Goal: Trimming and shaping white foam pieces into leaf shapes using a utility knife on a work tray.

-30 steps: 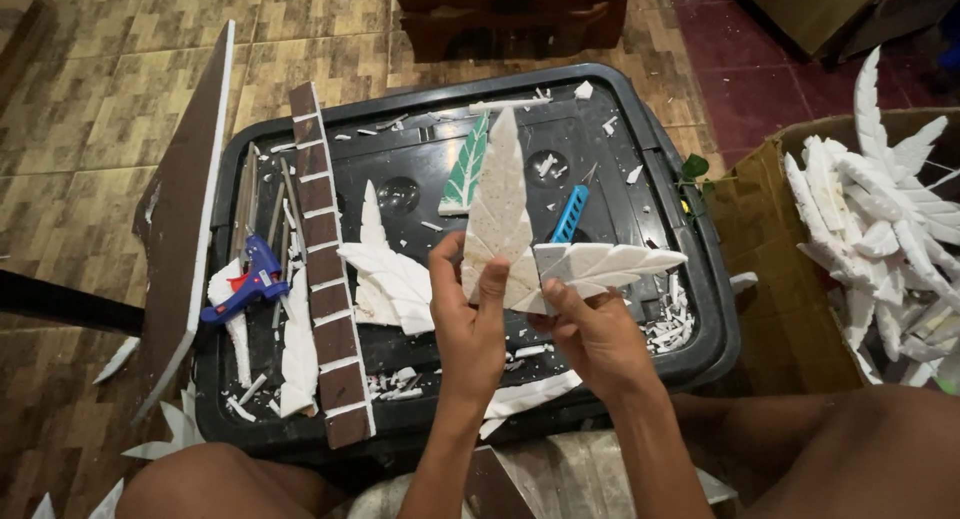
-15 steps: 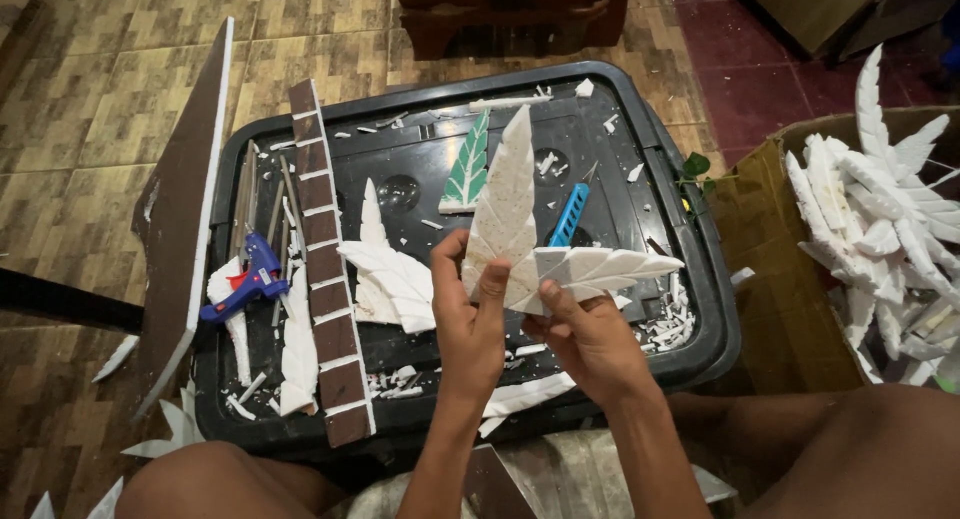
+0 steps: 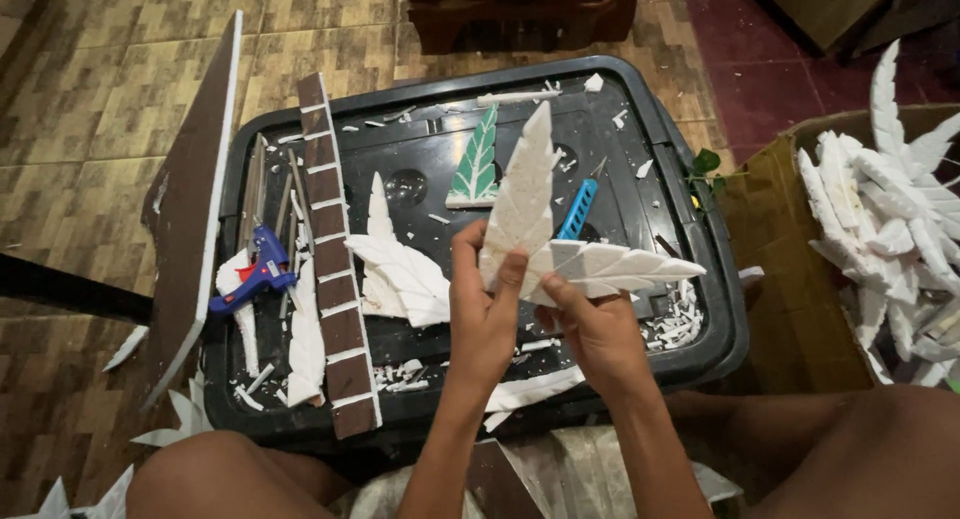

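Over the crowded black lid (image 3: 640,109), both hands pinch white foam leaves (image 3: 560,249).

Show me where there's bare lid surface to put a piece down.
Best patch: the black bin lid top right, between the green leaf and the far rim, only small scraps there. Another between the brown strip and the white leaves, upper part. Crowded: left edge around the blue glue gun, and the near edge under both hands.

The leaf cutouts (image 3: 560,239) in your hands look like matt white foam with carved ridges. Beneath them, the black storage-bin lid (image 3: 640,159) is glossy plastic, the glue gun (image 3: 262,274) smooth blue plastic, and the floor (image 3: 90,99) patterned tile.
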